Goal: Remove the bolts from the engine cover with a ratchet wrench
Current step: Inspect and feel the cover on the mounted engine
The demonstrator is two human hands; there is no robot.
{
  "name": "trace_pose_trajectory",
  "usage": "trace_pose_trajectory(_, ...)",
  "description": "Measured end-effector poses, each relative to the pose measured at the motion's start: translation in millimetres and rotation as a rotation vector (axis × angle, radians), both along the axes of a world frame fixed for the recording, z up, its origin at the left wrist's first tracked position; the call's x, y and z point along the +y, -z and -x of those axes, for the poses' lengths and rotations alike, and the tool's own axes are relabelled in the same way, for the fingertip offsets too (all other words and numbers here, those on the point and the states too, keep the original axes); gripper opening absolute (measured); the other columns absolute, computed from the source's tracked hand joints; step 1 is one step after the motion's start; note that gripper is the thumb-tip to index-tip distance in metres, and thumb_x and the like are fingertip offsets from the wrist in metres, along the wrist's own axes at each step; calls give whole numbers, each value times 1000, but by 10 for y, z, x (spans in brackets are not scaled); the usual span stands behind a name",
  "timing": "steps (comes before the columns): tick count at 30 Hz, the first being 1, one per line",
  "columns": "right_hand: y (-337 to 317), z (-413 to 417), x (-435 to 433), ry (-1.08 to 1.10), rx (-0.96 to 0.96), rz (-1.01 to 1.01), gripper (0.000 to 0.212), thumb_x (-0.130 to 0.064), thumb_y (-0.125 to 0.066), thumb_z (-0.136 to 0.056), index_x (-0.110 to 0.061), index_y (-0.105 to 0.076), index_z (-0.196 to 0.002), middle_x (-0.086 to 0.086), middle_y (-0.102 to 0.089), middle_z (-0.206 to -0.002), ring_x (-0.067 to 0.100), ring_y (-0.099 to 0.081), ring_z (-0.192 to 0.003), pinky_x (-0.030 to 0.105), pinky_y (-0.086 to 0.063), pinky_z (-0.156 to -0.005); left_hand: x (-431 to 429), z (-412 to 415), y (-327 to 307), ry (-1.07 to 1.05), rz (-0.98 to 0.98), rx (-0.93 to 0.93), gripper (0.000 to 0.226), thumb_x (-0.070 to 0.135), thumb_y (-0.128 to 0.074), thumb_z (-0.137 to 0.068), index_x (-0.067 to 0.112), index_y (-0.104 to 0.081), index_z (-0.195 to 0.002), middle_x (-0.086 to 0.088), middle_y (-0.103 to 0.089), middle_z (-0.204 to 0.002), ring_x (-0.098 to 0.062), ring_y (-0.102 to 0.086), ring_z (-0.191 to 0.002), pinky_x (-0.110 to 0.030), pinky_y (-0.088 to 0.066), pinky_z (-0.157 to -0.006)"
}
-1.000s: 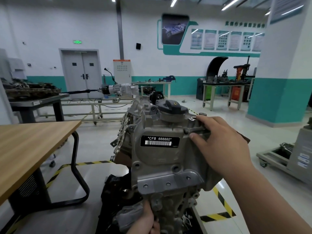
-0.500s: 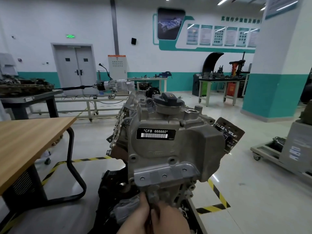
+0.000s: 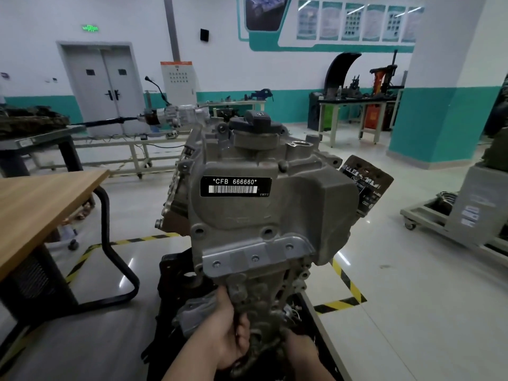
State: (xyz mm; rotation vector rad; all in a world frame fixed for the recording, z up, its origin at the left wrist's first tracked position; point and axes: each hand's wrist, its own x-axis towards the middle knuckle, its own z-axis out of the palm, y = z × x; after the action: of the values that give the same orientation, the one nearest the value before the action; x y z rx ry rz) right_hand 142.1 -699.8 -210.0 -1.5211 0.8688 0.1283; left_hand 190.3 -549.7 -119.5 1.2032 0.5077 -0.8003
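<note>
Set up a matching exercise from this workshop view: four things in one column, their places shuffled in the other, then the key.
Things
1. barcode label
2. black filler cap
3. wooden table
4. grey double door

Places
A. on the back wall, left of the orange-topped cabinet
B. above the engine cover, the highest part of the block
C. on the front face of the engine cover
D. left of the engine cover, at the picture's left edge

Pairs: 1-C, 2-B, 3-D, 4-A
</note>
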Motion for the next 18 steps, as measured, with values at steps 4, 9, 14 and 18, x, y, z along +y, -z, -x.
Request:
trace_pose_trajectory(4, 68, -144, -27, 96, -103, -69, 23, -10, -60, -92, -10, -61, -69, 2, -60, -56, 17, -56, -49, 25, -45, -47, 6, -25, -39, -9, 26, 21, 82, 83, -19, -80, 12, -47, -52, 1, -38, -50, -10, -29, -30, -11, -23, -34)
trace_pose_trajectory(9, 28, -249, -11, 130, -92, -135, 39, -14, -64, -91, -9, -62, -52, 5, -54, -47, 24, -50, -49, 32, -43, -54, 16, 6, -48, -18, 16, 21, 75, 80, -22, -84, 14, -47, -59, 3, -39, -50, -9, -28, -32, -11, -23, -35)
trace_pose_trajectory(14, 82, -314, -69, 193, -24, -277, 46, -20, -71, -88, -8, -51, -48, 10, -43, -43, 21, -39, -40, 31, -35, -49, 9, 22, -75, -22, 8, 42, 73, 80, -23, -84, 14, -46, -62, 4, -39, -50, -8, -28, -32, -12, -22, -35)
trace_pose_trajectory(18, 156, -384, -72, 187, 15, -220, 49, -19, -57, -96, -9, -47, -49, 10, -42, -43, 22, -38, -41, 34, -33, -51, 10, 31, -85, -23, 8, 55, 69, 74, -25, -89, 14, -47, -62, 4, -39, -51, -8, -28, -33, -12, -22, -35)
